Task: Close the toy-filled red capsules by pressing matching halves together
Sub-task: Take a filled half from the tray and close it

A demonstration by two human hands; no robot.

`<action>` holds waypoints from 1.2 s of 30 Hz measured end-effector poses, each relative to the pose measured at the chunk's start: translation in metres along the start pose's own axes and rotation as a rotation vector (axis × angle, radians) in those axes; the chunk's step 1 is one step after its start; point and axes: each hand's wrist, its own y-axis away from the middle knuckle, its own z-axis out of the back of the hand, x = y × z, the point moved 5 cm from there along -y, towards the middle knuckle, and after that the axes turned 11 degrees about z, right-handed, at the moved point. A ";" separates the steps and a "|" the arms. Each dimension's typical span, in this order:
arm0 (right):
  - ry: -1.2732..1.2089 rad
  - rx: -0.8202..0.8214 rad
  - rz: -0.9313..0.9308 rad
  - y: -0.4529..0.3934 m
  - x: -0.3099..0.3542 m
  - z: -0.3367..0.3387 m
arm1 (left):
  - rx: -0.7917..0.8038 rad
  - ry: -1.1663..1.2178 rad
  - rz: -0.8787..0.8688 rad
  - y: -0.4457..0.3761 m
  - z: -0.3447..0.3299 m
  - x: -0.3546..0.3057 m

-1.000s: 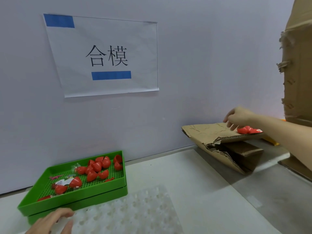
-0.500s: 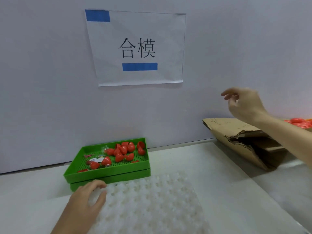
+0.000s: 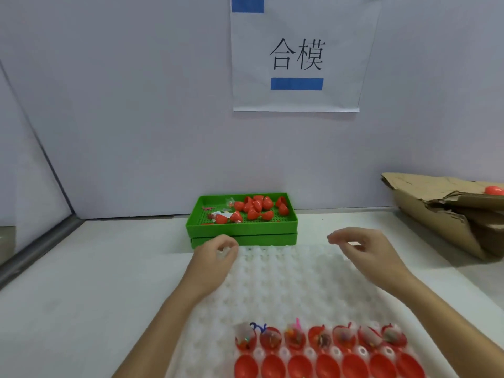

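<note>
Now both hands are over the far part of a white dimpled tray (image 3: 286, 285) that lies on the pale desk (image 3: 81, 296). The left hand (image 3: 215, 257) rests at the tray's far left corner, and its fingers curl toward the thumb; if this grip pinches the tray's edge or nothing, one cannot tell. The right hand (image 3: 365, 252) is above the tray's far right part, its fingers loosely bent and apart, and its grip holds nothing.

On the near part of the tray a row of red capsule halves filled with small toys (image 3: 321, 339) sits in the dimples. Just in front of it, nearest to the person, stands a row of empty red capsule halves (image 3: 327, 366).

Behind the tray, against the wall, are two stacked green trays (image 3: 242, 230). The upper one holds loose red capsule halves (image 3: 259, 207) and some small packets. At the right lies a torn cardboard box (image 3: 441, 214) with one red piece (image 3: 493, 190) on it. A paper sign (image 3: 300, 55) with blue tape hangs on the wall.
</note>
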 end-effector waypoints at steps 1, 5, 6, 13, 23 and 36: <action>-0.047 -0.040 -0.038 0.008 -0.009 0.002 | 0.001 -0.017 -0.013 0.001 0.002 -0.002; -0.182 -0.166 -0.096 0.031 -0.028 0.004 | -0.028 -0.085 -0.082 0.009 0.013 -0.018; -0.191 -0.181 -0.096 0.034 -0.030 0.003 | -0.025 -0.082 -0.087 0.013 0.014 -0.022; -0.245 -0.234 -0.145 0.036 -0.033 0.004 | 0.211 -0.145 -0.061 0.051 0.018 -0.057; -0.289 -0.252 -0.186 0.039 -0.038 0.004 | 0.617 -0.416 0.026 0.098 0.028 -0.068; -0.369 -0.283 -0.207 0.039 -0.044 0.002 | 0.635 -0.378 0.030 0.115 0.013 -0.042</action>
